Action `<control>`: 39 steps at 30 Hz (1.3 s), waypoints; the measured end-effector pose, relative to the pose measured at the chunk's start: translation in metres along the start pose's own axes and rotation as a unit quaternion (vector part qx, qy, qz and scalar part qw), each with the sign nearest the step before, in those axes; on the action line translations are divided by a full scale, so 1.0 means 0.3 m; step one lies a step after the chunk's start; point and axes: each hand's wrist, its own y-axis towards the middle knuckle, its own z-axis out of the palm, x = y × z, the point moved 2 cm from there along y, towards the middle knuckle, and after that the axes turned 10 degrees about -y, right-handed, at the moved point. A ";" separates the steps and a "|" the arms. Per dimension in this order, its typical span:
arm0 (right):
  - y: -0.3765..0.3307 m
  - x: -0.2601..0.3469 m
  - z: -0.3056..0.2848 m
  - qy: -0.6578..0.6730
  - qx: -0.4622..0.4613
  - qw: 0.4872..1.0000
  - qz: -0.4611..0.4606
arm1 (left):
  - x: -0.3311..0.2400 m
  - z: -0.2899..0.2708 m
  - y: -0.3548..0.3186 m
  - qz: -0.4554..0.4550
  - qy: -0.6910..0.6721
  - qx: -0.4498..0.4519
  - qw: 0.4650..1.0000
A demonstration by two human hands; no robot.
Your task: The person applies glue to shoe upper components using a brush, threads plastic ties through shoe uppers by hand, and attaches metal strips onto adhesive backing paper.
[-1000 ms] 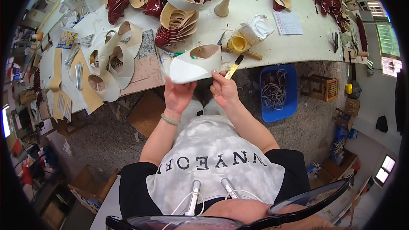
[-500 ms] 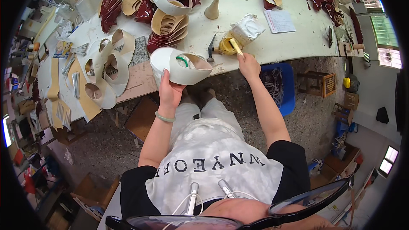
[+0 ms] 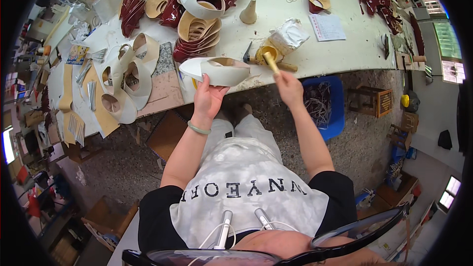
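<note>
My left hand (image 3: 211, 99) is closed on a white shoe upper (image 3: 224, 77), gripping it from below at the table's front edge. The upper lies on its side, its opening facing the table. In my right hand (image 3: 289, 88) is a brush (image 3: 270, 62) with a pale yellow handle, fingers closed round its near end. Its far end overlaps the mouth of a yellow-crusted glue pot (image 3: 274, 51); whether it touches the pot I cannot tell. A hammer (image 3: 287, 67) lies by the pot, partly hidden behind it.
Several white uppers (image 3: 140, 88) lie at the left. Stacks of dark red and tan uppers (image 3: 199, 32) stand behind. A cone-shaped piece (image 3: 249, 12), a crumpled silver wrapper (image 3: 290, 34) and a paper sheet (image 3: 327, 27) sit farther back. A blue bin (image 3: 336, 118) of scraps stands below the right edge.
My left hand has turned the shoe upper and shifted it slightly right. The brush in my right hand has swung nearer to me, out from the pot's middle.
</note>
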 end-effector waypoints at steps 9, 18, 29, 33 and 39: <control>-0.087 0.050 0.048 -0.086 -0.078 0.993 0.021 | 0.068 0.103 -0.016 0.033 0.079 -0.008 0.996; -0.108 0.101 0.024 -0.063 -0.069 0.996 0.015 | 0.073 0.129 -0.033 0.057 0.092 0.019 0.994; -0.140 0.127 0.061 0.092 -0.084 0.992 0.006 | 0.000 0.067 -0.045 0.070 0.096 -0.008 0.993; -0.131 0.225 0.109 0.035 -0.045 0.998 -0.034 | 0.010 0.056 -0.067 0.041 0.094 -0.005 0.995; -0.155 0.311 0.086 0.110 -0.027 0.985 -0.131 | -0.054 0.003 -0.098 0.045 0.112 -0.021 0.992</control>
